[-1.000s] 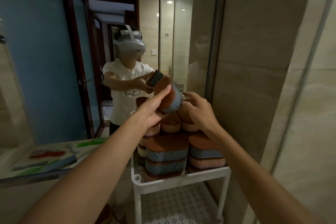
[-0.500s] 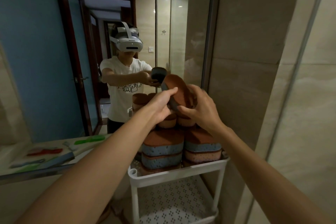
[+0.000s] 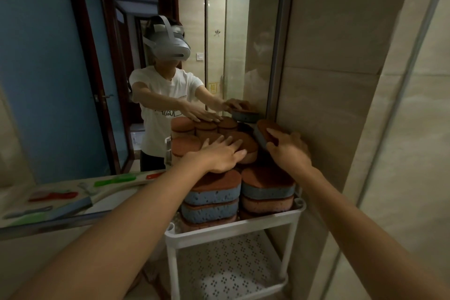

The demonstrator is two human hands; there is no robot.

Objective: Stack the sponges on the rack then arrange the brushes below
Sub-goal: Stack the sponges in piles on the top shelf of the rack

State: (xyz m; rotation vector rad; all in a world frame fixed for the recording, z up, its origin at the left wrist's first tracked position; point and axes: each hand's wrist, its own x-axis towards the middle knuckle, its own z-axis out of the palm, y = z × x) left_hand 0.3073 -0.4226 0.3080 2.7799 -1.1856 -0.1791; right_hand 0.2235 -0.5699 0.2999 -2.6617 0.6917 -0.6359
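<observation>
Mirror glass (image 3: pixel 60 56) backs the white rack (image 3: pixel 233 224), its top shelf crowded with stacked sponges (image 3: pixel 211 196). On the pile the left hand (image 3: pixel 219 156) lies flat, fingers spread; the right hand (image 3: pixel 288 152) grips a tilted sponge (image 3: pixel 264 129) beside the tiled wall (image 3: pixel 328 105). Coloured brushes (image 3: pixel 54 196) lie on the counter (image 3: pixel 117 202) to the left.

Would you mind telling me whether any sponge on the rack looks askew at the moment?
Yes: the sponge in the right hand is steeply tilted beside the wall, while the stacked sponges below lie flat.
</observation>
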